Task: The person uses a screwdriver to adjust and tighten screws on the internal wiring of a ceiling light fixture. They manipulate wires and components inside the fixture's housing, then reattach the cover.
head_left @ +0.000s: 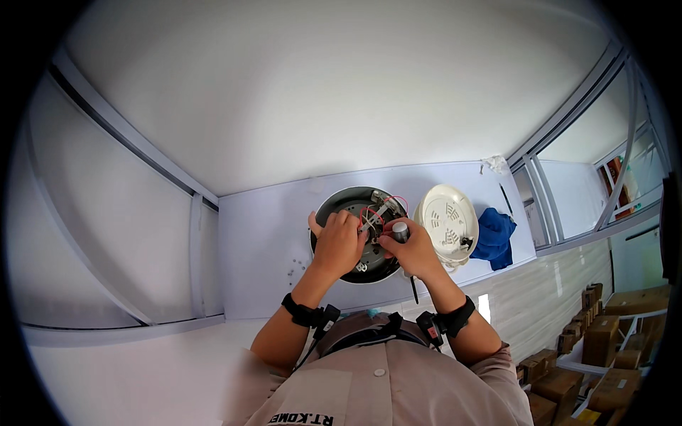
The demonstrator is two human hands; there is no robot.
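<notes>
An upturned round appliance housing, dark inside with a pale rim, lies before me. Inside it run red wires, a whitish wire and metal fittings. My left hand reaches in, fingertips closed near the wires at the middle; what they grip is hidden. My right hand meets it there, its thumb and fingertips pinched at a small part I cannot make out. The same hand keeps a screwdriver tucked in it, grey handle end upward, dark shaft pointing back toward me.
A cream round vented cover lies right of the housing, touching or close to it. Beyond it are a blue cloth, a thin dark stick and a crumpled clear bag. Small screws lie scattered left. Cardboard boxes stand lower right.
</notes>
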